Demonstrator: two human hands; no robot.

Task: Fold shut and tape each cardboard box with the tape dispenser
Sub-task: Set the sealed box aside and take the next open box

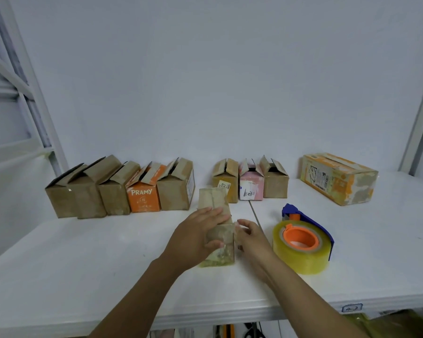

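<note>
A small brown cardboard box [214, 202] with its flaps folded shut stands on the white table [83, 264] in front of me. My left hand [195, 236] lies across its top and near face, fingers over the lid and thumb curled round the front. My right hand [250, 236] touches the box's right side with curled fingers. The tape dispenser [303, 242], blue with an orange hub and a clear tape roll, lies on the table just right of my right hand, held by neither hand.
Several small boxes with open flaps stand in a row at the back left, among them an orange PRAMY box [144, 195]. Three more open boxes [250, 184] stand behind the middle. A larger taped orange box [338, 178] lies at the back right.
</note>
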